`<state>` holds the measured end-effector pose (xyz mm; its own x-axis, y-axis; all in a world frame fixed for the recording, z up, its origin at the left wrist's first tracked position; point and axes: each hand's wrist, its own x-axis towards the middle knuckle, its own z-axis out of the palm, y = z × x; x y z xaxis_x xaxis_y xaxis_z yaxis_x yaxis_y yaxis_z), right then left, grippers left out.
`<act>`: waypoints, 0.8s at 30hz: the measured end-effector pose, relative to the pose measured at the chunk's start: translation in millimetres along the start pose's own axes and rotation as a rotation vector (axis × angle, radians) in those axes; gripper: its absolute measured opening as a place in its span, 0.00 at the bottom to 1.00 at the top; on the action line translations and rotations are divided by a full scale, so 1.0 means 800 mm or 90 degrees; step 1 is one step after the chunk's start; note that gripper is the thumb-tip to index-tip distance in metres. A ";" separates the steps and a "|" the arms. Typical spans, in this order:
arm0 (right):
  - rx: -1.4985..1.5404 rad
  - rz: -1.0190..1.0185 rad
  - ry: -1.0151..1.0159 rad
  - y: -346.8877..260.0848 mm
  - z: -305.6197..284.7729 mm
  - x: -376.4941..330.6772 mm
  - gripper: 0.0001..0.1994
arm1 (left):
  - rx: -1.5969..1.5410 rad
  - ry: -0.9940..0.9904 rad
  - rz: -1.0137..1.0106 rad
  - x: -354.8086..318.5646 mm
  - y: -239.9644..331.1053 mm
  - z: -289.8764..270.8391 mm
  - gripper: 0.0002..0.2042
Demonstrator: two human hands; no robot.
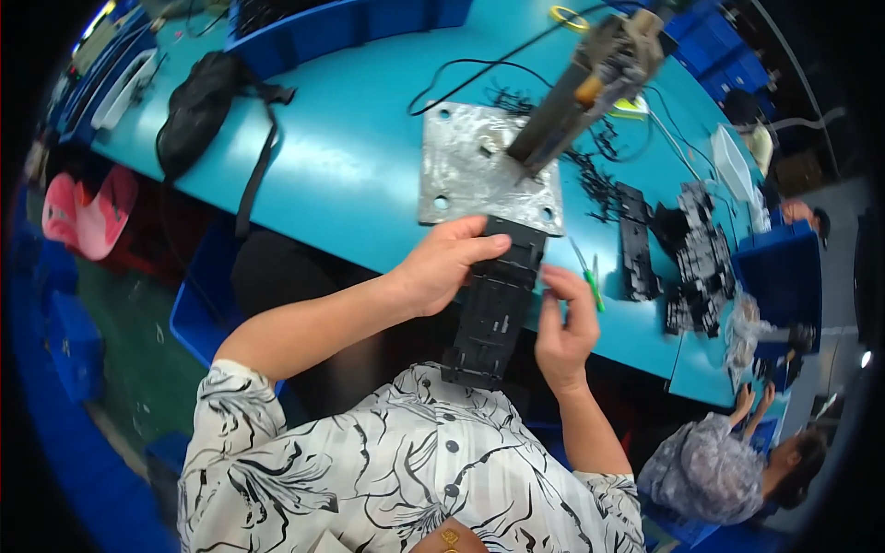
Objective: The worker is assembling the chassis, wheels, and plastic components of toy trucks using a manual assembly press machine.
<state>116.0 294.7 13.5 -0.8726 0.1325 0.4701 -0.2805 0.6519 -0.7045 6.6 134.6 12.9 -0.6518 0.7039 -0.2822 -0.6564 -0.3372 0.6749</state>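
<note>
My left hand [441,267] grips a long black plastic part [493,318] by its upper left edge, thumb on top. The part has slots and raised ribs and slants down toward my shirt; its upper end is at the near edge of a metal base plate [452,180]. Close by the part's right edge is my right hand [566,327], its fingers curled in a pinch. What they hold, if anything, is too small to make out. From the plate rises a grey metal post [581,101]. A green-handled tool [592,288] lies right of my right hand.
More black plastic parts [705,258] and a tangle of small black pieces [595,180] lie on the turquoise table [341,157]. A black bag [198,115] sits at left, a blue bin [341,28] behind. At far right a person [714,470] works with both hands at the table.
</note>
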 end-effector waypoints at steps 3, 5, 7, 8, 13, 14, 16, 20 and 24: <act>0.209 0.264 0.149 -0.018 0.021 0.019 0.09 | 0.011 0.001 0.024 -0.008 -0.001 0.003 0.11; 0.174 0.415 0.069 -0.019 0.009 0.023 0.09 | 0.046 -0.005 0.136 -0.007 -0.015 0.007 0.10; 0.198 0.439 0.061 -0.009 0.004 0.018 0.09 | 0.069 -0.004 0.192 0.012 -0.040 0.010 0.11; 0.241 0.442 0.050 -0.006 -0.002 0.015 0.09 | 0.093 0.007 0.210 0.013 -0.042 0.012 0.10; 0.439 0.432 0.087 0.011 -0.005 0.005 0.08 | 0.172 0.093 0.322 0.021 -0.066 0.019 0.11; 0.343 0.455 0.076 -0.011 0.011 0.017 0.13 | 0.170 0.103 0.318 0.021 -0.068 0.021 0.11; 0.420 0.456 0.046 -0.013 0.010 0.018 0.12 | 0.167 0.117 0.297 0.022 -0.069 0.024 0.12; 0.470 0.495 0.053 -0.010 -0.008 0.014 0.11 | 0.144 0.176 0.252 0.023 -0.072 0.033 0.10; 0.448 0.424 0.074 0.001 -0.019 0.004 0.10 | 0.110 0.138 0.234 0.025 -0.069 0.040 0.10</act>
<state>118.9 306.7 22.4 -0.9046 0.4102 -0.1161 0.0479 -0.1730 -0.9838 41.6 187.0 -8.1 -0.9062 0.4037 -0.1262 -0.3052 -0.4176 0.8558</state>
